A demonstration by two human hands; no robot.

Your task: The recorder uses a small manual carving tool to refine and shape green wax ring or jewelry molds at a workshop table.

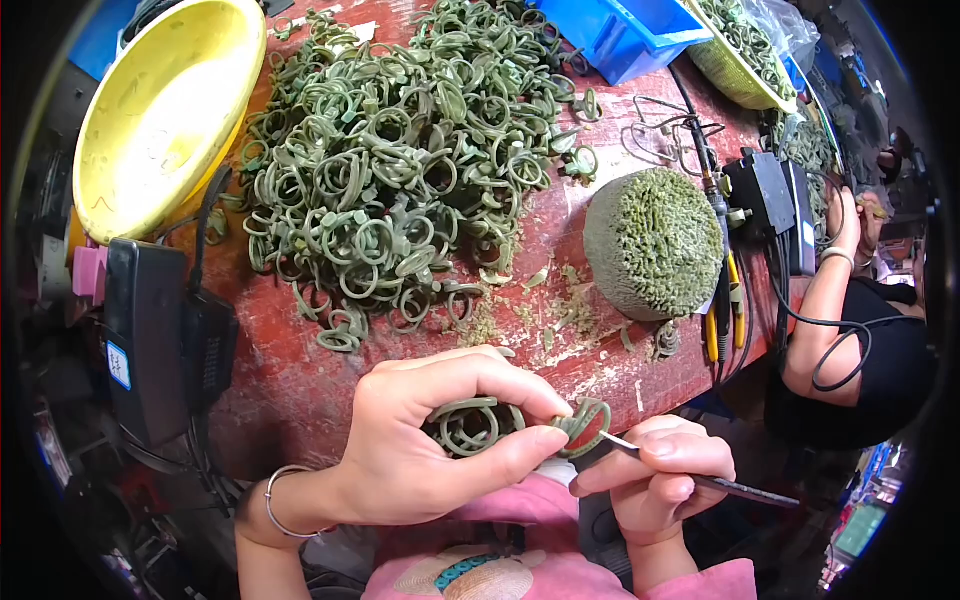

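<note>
No word or number could be clearly read. A small white rectangular sticker with a blue border (119,366) was on the face of a tall black rectangular box (146,300) at the left; it bore a few dark marks, too small to make out. At the right, a small pale, bluish label (808,234) showed on a narrow dark upright box (796,190), its print, if any, too tiny to tell.

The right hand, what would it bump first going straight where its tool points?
Probably the ring in the left hand: the tool ends right at it, though depth is unclear.
</note>
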